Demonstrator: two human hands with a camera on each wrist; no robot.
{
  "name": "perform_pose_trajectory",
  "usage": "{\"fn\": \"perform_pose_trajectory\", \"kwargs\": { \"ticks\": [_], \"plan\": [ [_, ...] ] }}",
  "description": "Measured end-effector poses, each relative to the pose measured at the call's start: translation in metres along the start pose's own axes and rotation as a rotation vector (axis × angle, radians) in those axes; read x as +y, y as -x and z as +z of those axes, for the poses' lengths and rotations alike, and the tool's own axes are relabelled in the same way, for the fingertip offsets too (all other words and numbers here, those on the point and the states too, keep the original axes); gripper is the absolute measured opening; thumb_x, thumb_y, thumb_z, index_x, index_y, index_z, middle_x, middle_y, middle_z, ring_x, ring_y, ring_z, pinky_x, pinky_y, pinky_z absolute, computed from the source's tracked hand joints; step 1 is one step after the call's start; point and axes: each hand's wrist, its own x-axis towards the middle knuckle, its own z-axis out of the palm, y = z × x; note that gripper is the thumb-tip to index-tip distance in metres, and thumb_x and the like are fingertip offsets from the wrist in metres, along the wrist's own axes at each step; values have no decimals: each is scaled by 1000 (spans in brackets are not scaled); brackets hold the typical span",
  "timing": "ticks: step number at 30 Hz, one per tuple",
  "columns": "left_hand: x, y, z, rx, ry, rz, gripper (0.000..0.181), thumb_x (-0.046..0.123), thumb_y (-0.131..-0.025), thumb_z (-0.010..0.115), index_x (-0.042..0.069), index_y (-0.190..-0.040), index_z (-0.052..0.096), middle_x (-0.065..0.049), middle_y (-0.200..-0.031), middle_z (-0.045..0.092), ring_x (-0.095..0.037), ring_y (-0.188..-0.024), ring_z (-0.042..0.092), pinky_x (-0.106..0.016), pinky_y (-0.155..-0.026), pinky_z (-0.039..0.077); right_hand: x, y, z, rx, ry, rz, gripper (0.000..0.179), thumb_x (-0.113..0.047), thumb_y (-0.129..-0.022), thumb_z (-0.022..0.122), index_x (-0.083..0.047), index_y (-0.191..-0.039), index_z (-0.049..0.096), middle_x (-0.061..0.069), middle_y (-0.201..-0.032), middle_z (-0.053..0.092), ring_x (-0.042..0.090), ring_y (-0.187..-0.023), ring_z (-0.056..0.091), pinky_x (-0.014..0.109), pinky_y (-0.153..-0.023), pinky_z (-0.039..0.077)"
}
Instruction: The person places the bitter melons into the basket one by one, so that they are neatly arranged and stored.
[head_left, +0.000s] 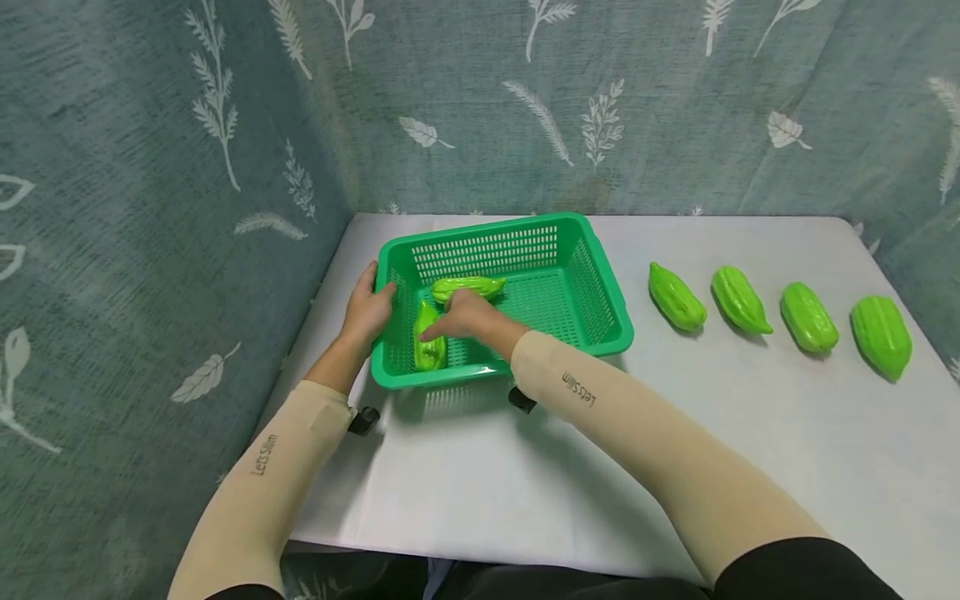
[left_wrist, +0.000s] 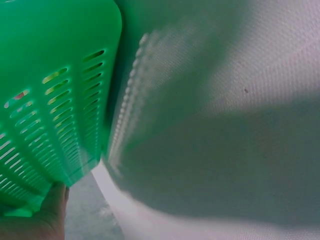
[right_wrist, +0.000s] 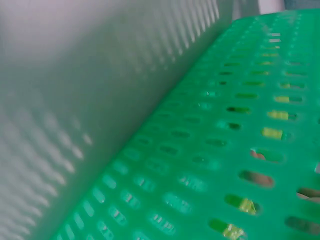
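Note:
My left hand grips the left end of a green plastic basket, its thumb over the rim; in the left wrist view the thumb shows at the slotted wall. My right hand is down inside the basket. Its thumb lies across a light-green ridged gourd near the left end, and the fingers bend down beside it, partly hidden. Just behind those knuckles a second ridged gourd lies crosswise. The right wrist view looks along the basket's slotted outer wall, with bits of green behind the slots.
To the right of the basket, several more gourds lie in a row on the white tabletop, from the nearest gourd to the far-right gourd. Leaf-patterned curtain cloth borders the table's back and left.

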Motion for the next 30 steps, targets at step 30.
{"fn": "perform_pose_trajectory", "kwargs": {
  "ticks": [30],
  "plan": [
    [-2,-1,-1,-6,-21,0,64,29,-101,39,21,-154,3,-1,-161,7,-25,-147,11,-47,-119,17,10,-5,9,-17,-152,30,75,-37,-74,80,-16,-139,48,6,-146,43,27,-130,45,43,-104,43]
  ]
}}
